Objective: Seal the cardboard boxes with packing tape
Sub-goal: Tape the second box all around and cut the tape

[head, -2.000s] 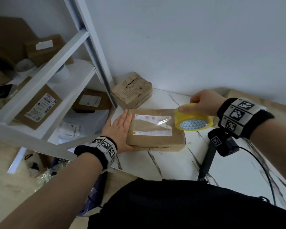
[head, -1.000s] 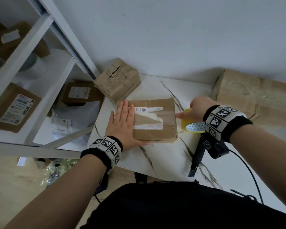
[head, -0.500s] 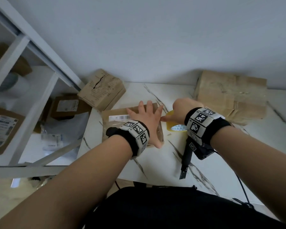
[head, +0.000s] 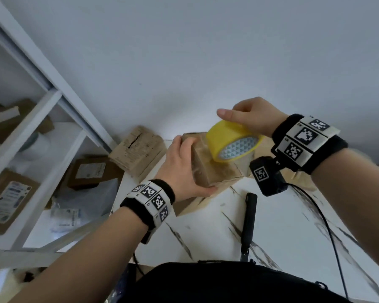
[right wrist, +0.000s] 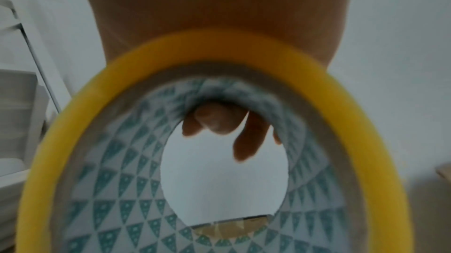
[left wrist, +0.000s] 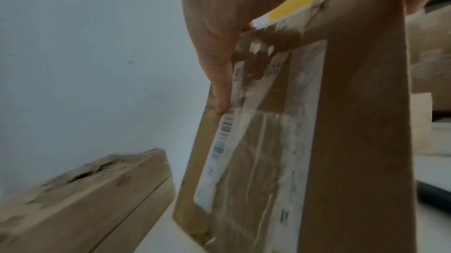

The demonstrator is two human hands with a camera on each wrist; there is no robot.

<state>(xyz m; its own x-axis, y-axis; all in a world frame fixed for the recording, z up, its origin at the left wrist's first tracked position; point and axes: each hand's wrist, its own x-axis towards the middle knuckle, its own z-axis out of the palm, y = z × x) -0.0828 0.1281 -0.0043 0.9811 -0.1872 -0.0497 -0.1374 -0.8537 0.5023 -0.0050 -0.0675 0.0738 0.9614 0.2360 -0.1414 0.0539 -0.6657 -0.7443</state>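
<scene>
Shelf side: a white shelving unit [head: 53,110] stands at my far left with labelled parcels [head: 7,200] on it; none of them is in play.

Spare box: a worn cardboard box [head: 138,152] lies at the table's back left corner, near the wall, just left of the one I hold.

Left hand: my left hand [head: 179,169] grips the flat box [head: 212,169] at its near end, thumb under the lower corner and fingers laid along the far face. The left wrist view shows a fingertip [left wrist: 220,100] pressing beside the barcode label [left wrist: 224,135].

Box: I have it tipped up on edge, one end on the white marble table [head: 271,226], a narrow side facing me. Clear tape crosses the labelled face; I cannot tell whether its seams are all closed.

Tape roll: the yellow tape roll [head: 232,143] sits against the box's upper edge, touching or just above it.

Right hand: my right hand [head: 249,119] holds the roll, thumb over the outer rim and fingers [right wrist: 219,122] hooked through the core.

Step in hand: I judge I am setting up to run tape along this edge of the box. I see no free tape end.

Next move: it calls for finding the tape's loose end, sticking it down on the cardboard, then pulling the roll along while my left hand keeps the box steady.

Right of the box: a black stick [head: 248,221] lies on the table, and a larger cardboard box sits behind my right wrist, mostly hidden.
</scene>
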